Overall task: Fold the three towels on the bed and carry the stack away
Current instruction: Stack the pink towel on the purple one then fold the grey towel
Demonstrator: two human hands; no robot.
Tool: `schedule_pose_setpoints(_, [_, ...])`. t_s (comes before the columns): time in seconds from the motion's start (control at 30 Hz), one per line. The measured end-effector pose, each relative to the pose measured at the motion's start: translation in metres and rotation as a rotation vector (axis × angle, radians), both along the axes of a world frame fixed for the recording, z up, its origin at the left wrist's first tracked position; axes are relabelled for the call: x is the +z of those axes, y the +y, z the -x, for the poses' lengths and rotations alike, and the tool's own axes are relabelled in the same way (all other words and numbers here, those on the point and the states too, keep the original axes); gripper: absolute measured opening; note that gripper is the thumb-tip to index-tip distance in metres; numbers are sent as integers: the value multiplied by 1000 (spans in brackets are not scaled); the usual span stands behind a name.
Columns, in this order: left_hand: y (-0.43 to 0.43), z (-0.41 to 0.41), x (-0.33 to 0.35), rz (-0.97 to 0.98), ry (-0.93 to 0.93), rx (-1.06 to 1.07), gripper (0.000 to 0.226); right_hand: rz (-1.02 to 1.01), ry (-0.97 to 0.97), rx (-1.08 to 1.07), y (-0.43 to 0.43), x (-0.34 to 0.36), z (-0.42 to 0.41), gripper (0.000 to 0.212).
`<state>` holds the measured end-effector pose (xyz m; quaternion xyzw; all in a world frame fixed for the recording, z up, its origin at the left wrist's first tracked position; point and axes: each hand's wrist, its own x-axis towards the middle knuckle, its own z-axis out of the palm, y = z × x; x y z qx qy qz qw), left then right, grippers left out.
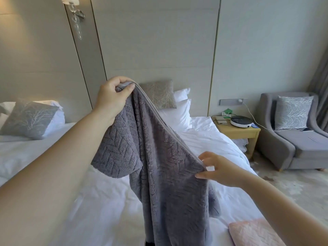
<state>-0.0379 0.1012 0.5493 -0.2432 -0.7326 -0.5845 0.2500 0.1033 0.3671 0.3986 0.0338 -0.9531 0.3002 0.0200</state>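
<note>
Above the bed (213,142), the grey towel (159,166) hangs, its lower end cut off; left hand (111,98) clamps its corner, right hand (218,170) pinches its hem.

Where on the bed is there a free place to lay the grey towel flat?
Bare sheet lies left of the hanging grey towel. Another bare patch runs between that towel and the pillows. The pink towel takes the near right corner; the nightstand is crowded.

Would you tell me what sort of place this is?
Probably a twin hotel room: near bed and left bed in matching white linen, a crystal wall sconce, and a grey armchair beside the nightstand.
</note>
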Motion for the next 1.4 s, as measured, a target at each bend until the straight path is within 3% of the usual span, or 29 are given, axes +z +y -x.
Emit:
schedule_pose_setpoints(0.17, [9,-7,-1,42,2,-73,9,-59,144,78,-22,2,6,13])
schedule_pose_setpoints(0.27, [19,-12,-4,117,8,-166,9,7,243,94,-48,2,13,31])
schedule_pose_setpoints(0.43, [21,-14,-3,166,53,-212,10,-62,382,-40,-68,4,25,39])
schedule_pose_setpoints(0.6, [18,-17,-1,138,65,-236,20,-295,325,-196,-65,0,35,61])
schedule_pose_setpoints(0.73, [18,-20,2,97,59,-231,18,-372,294,-280,-59,-7,36,56])
schedule_pose_setpoints(0.93, [29,-29,22,-36,83,-236,14,-17,246,-229,-38,-11,23,36])
schedule_pose_setpoints(1.0, [32,-29,26,-44,89,-221,14,280,211,-174,-33,-7,18,27])
schedule_pose_setpoints(1.07, [33,-28,25,-74,72,-200,15,636,113,-77,-29,1,11,32])
schedule_pose_setpoints(1.1, [33,-26,24,-96,56,-183,15,703,66,-24,-27,4,8,37])
schedule_pose_setpoints(1.27, [36,-22,16,-186,-27,-168,8,287,9,99,-27,6,0,53])
schedule_pose_setpoints(1.33, [41,-24,14,-181,-29,-216,11,222,128,73,-33,-1,5,53])
schedule_pose_setpoints(1.4, [47,-27,12,-157,-14,-253,12,136,279,-35,-39,-6,10,38])
